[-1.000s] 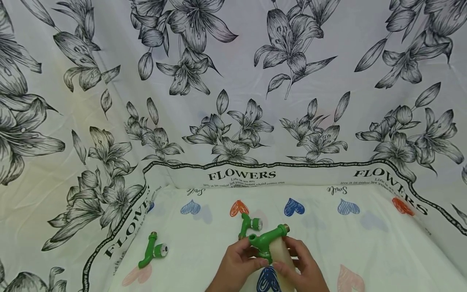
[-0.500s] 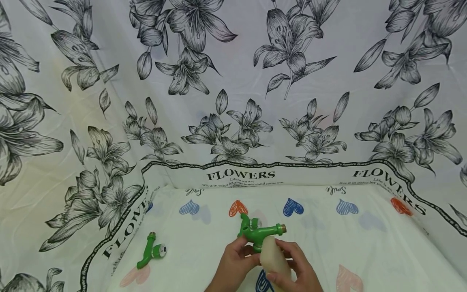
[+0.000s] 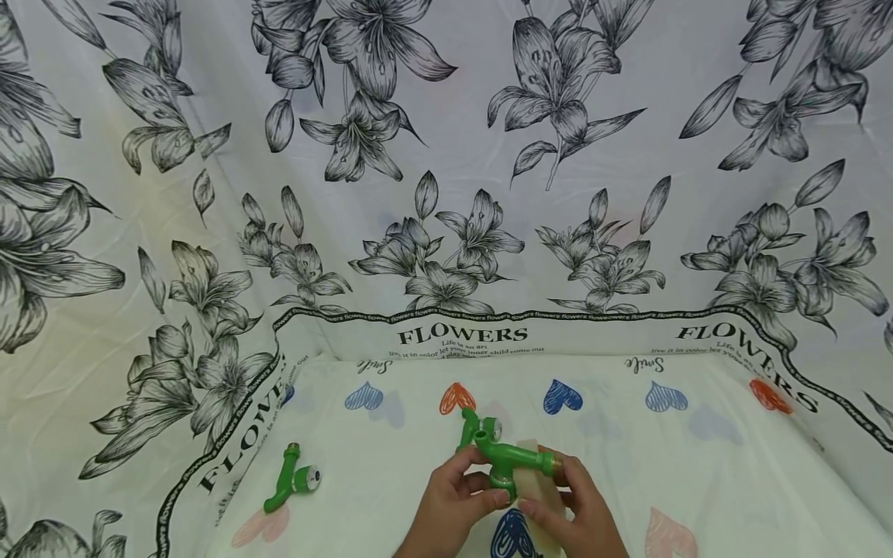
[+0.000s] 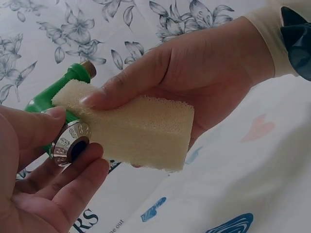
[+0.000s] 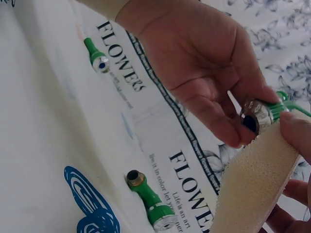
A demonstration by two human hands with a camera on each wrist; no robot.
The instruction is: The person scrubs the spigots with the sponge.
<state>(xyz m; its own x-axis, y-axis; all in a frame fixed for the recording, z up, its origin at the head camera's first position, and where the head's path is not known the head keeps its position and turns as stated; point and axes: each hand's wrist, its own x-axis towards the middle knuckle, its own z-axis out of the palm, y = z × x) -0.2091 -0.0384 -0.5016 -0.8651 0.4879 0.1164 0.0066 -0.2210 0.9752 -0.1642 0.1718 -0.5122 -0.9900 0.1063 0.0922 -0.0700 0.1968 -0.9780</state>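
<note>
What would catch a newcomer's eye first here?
The bright green tap in the left hand, with a pale sponge held against it by the right hand. A second tap lies just beyond the hands, a third tap off to the left. Black-inked lilies fill the backdrop behind.

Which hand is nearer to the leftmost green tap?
Left. The left hand is to the right of the leftmost tap, not touching it; the right hand, holding the sponge, is farther right.
</note>
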